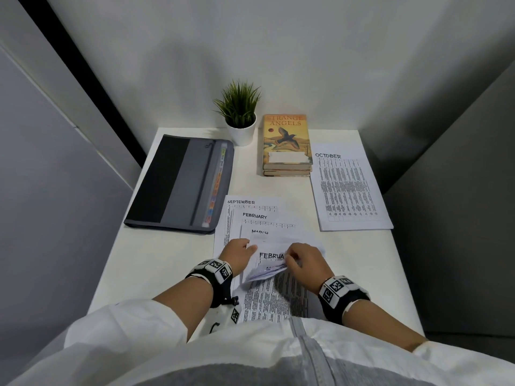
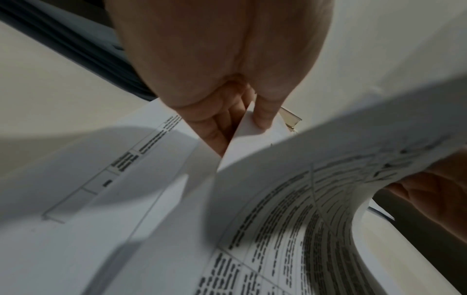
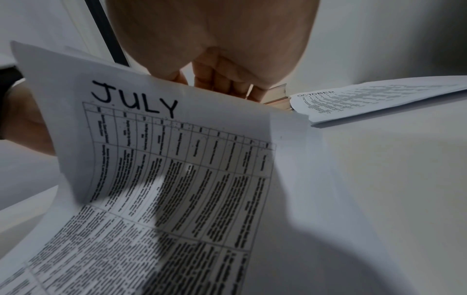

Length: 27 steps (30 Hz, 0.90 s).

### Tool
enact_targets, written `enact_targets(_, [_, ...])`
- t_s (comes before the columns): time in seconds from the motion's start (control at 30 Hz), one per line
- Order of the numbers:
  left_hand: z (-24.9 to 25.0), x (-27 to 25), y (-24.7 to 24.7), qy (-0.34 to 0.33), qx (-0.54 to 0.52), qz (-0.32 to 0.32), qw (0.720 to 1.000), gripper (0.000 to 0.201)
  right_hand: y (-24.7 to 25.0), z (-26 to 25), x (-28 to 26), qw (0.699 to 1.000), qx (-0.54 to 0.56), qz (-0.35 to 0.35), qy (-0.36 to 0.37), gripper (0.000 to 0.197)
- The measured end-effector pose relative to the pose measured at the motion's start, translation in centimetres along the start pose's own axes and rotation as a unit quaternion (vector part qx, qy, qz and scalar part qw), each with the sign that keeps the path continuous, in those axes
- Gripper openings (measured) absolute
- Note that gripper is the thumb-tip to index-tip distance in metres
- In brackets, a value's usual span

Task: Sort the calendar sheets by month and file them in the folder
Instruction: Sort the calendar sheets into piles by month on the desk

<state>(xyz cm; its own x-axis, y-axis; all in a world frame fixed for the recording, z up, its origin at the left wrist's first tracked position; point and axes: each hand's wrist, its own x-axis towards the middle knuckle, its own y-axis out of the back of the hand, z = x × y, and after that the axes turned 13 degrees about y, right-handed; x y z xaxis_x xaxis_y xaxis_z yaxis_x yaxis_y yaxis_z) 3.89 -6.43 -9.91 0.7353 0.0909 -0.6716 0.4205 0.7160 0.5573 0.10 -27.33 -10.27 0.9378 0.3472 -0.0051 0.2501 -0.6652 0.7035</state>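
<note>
- The head view is evenly, softly lit from above; the white laminate table (image 1: 178,263) is bright, and wide-angle bending curves the wall lines at the edges.
- Both wrist views are dim, with broad soft shadows across the white printed calendar sheets (image 3: 192,179).
- Their near paper edges are blurred.

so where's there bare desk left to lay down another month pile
Bare desk shows on the left, in front of the folder and beside the fanned sheets. A smaller patch lies at right, in front of the October sheet. The middle is crowded, where left hand and right hand grip sheets.
</note>
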Motion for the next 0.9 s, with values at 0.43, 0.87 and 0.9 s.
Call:
enact_targets(0.43, [-0.16,0.09,-0.21,0.001,-0.005,-0.006,1.000,0.037,0.15,-0.27,0.18,1.000,-0.007,-0.021,0.012,0.024])
enact_targets(0.87, [-0.08,0.00,-0.51,-0.018,-0.063,-0.009,0.998,0.041,0.54,-0.34,0.33,0.999,-0.030,-0.032,0.006,0.024])
enact_targets(0.9, [-0.09,0.20,-0.45,-0.020,-0.045,-0.003,0.999,0.036,0.62,-0.35,0.38,0.999,-0.022,-0.032,0.004,0.028])
